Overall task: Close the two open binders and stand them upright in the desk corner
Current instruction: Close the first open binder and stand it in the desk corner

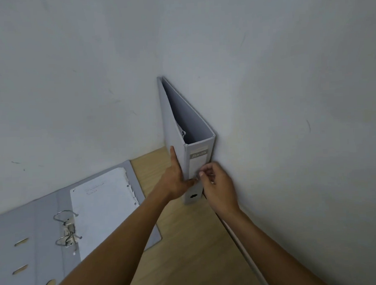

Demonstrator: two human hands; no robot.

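A grey closed binder [181, 121] stands upright in the desk corner, its spine with a pale label facing me and one cover against the right wall. My left hand [176, 180] lies flat on its left cover, thumb on the spine. My right hand [217, 184] pinches the spine's lower part from the right. A second grey binder [45, 215] lies open and flat at the left, metal rings showing in the middle and white punched sheets on its right half. My left forearm crosses over its near right corner.
The wooden desk top [188, 251] runs between the open binder and the right wall [291, 137]. The back wall [70, 83] meets the right wall just behind the standing binder. A thin gap runs along the desk's right edge.
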